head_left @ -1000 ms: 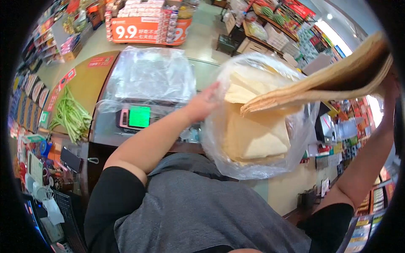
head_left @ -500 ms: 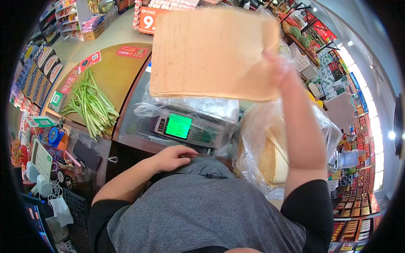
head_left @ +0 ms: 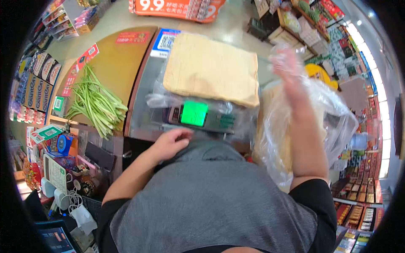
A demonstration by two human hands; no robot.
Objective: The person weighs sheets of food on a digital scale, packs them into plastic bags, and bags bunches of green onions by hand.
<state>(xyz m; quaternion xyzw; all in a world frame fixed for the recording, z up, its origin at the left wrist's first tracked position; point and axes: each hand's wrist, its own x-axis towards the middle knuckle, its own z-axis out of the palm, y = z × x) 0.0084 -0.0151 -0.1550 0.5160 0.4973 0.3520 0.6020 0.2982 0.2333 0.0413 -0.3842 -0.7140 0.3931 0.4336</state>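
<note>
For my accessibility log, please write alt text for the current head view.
Stacked tan sheets lie on a scale with a lit green display. The person's blurred right hand is raised near a clear plastic bag; the left hand is near the scale. Green stalks lie at left.

Unbagged stack (head_left: 211, 69): showing one
Filled bag (head_left: 341, 110): showing one
Scale (head_left: 217, 122): showing one
Greens bunch (head_left: 96, 103): showing one

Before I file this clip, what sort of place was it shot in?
Likely a small grocery shop: a weighing scale with a lit green display, an orange sign reading 9.9, and shelves of goods along the right point to it.
</note>
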